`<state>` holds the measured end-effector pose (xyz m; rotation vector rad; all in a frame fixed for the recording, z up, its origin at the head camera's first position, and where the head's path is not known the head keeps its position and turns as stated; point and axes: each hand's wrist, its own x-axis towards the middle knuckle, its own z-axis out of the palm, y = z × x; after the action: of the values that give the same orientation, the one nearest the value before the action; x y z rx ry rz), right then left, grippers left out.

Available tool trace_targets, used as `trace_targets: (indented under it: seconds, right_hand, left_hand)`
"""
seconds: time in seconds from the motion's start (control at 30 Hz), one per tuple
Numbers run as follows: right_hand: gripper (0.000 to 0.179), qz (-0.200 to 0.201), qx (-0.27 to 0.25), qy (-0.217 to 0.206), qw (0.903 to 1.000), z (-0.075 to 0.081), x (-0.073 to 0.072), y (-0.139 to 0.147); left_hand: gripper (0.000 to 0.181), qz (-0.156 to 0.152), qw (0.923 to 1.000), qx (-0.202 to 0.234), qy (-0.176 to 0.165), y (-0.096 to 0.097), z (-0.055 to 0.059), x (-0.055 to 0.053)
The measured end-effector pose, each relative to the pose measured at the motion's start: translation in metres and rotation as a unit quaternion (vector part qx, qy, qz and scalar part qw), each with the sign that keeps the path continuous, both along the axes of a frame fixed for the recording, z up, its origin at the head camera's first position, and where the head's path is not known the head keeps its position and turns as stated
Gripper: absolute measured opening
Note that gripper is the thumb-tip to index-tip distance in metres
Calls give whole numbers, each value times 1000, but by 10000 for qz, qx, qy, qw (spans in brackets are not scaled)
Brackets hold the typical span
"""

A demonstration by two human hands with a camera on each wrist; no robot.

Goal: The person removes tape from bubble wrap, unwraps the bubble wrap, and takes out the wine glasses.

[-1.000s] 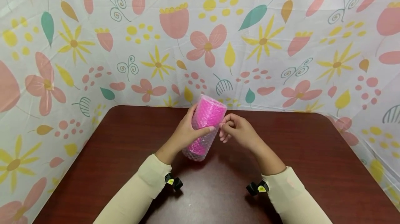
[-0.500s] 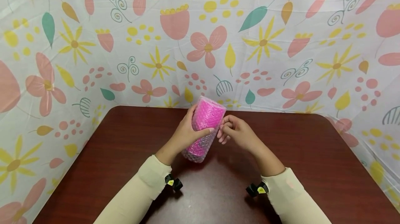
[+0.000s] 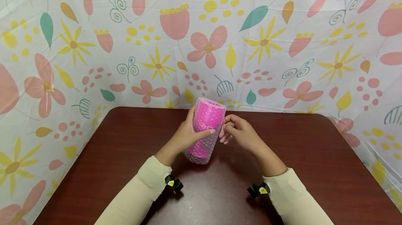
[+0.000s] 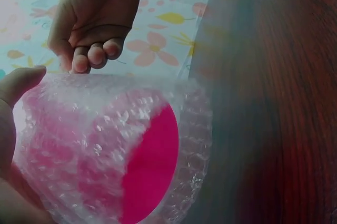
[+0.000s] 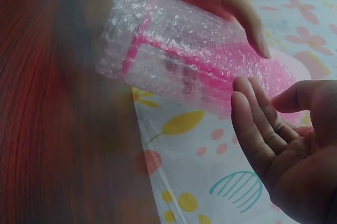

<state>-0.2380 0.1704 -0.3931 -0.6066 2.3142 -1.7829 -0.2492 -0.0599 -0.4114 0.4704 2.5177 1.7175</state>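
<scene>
Grip on! Left hand (image 3: 184, 133) clasps the pink cylinder (image 3: 209, 115) in its bubble wrap (image 4: 197, 145); right hand (image 3: 239, 131) at its side, pinching or not, I can't tell; cylinder tilted over the dark-red table (image 3: 298, 148). I'd brace firmly here, squashing nothing, handling the wrap gently.

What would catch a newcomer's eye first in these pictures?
Probably the bright pink bubble-wrapped bundle, tilted over the brown table and held in the left hand. The right hand is close by its side. Behind the table is a white backdrop printed with flowers and leaves.
</scene>
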Motion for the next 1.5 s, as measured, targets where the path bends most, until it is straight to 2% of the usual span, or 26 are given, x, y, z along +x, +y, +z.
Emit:
trace_targets:
  seconds: [0.27,0.37,0.53,0.83,1.2,1.5]
  right_hand:
    - [23,382,-77,-58,9992,0,-1,1]
    - [24,295,-11,-89,9995,1,0,1]
    - [24,-47,139,-116,9998,2,0,0]
    - [22,4,21,-383,9993,2,0,-1]
    - [23,-163,143,-198,9996,-2,0,-3]
    - [17,-221,56,-73,9997,-1,1,-6]
  left_hand:
    - [102,418,9988,16,244,0,-1,-4]
    - [99,495,9984,-15,273,0,-2,-5]
    - [97,509,9984,-14,246,0,-1,-5]
    - [95,484,9982,-108,335,0,-3,-4]
    - [95,482,9980,-52,395,3,-1,-2]
    - [96,614,9964,-151,563,5,-4,-4]
